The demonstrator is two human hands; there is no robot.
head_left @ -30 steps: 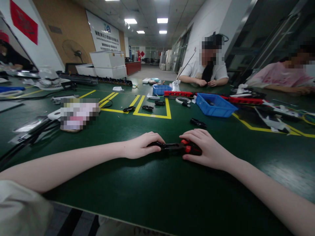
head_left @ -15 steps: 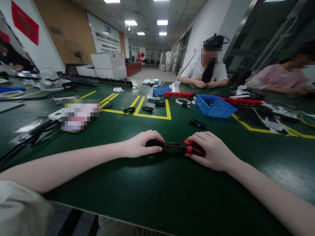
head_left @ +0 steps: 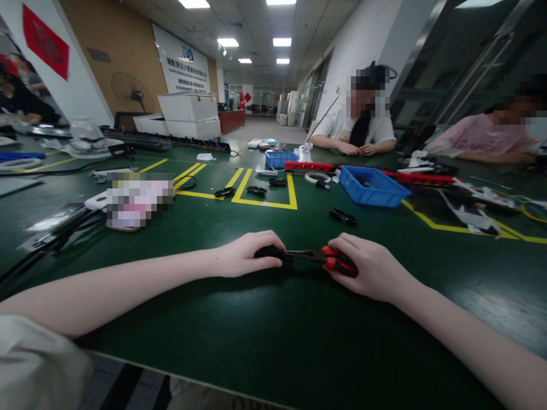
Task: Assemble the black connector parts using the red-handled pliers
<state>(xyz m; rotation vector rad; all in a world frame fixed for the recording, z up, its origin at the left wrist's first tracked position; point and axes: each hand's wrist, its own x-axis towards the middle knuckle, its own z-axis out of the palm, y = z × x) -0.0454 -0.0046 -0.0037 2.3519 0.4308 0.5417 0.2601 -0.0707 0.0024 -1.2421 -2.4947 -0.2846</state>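
Note:
My left hand is closed around a small black part, pinched between thumb and fingers just above the green table; its exact kind I cannot make out. Wrapped round the red and black handles of long-nose pliers is my right hand. The pliers' narrow jaws point left and meet the right end of the black part. Whether the jaw tips grip it or only touch it is too small to tell. Beyond my right hand lies a similar black piece.
Several black pieces lie by yellow tape lines. A blue bin stands at the right, a smaller blue bin farther back. A phone and black cables are at the left. One person sits across the table.
Both hands stay on the black part and the pliers. The pliers and right hand sit very slightly lower in the picture; otherwise little differs.

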